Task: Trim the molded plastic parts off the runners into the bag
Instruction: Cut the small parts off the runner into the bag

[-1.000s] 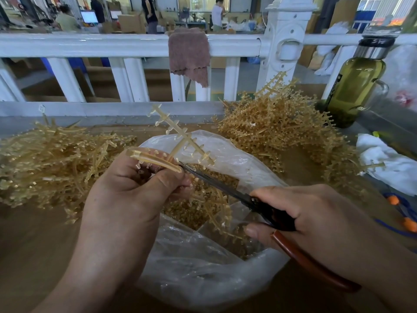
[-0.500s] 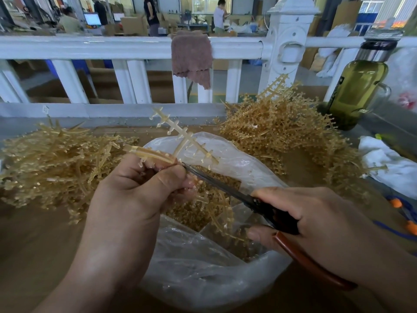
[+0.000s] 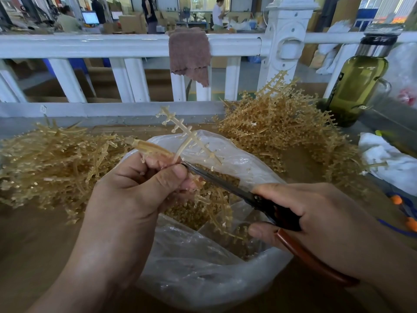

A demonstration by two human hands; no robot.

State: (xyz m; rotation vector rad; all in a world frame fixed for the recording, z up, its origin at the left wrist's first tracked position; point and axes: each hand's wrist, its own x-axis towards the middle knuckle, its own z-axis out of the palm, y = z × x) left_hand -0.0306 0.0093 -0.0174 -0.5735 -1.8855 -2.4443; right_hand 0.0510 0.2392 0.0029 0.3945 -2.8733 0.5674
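My left hand [image 3: 137, 195] grips an amber plastic runner [image 3: 185, 132] over the open clear plastic bag [image 3: 203, 279]. One branch of the runner sticks up and away; another curves down into the bag. My right hand [image 3: 316, 220] holds scissors [image 3: 225, 179] with reddish-brown handles. The blade tips sit against the runner right beside my left thumb. Small cut amber parts [image 3: 191, 215] lie in the bag.
A heap of bare amber runners [image 3: 52, 161] lies left of the bag, another tangled pile [image 3: 284, 125] behind right. A green bottle [image 3: 356, 82] stands far right, a white cloth [image 3: 392, 161] below it. A white railing [image 3: 126, 45] with a brown rag [image 3: 189, 55] closes the back.
The scissor tips stay at the same spot on the runner by my thumb. Both hands and the runner have barely shifted.
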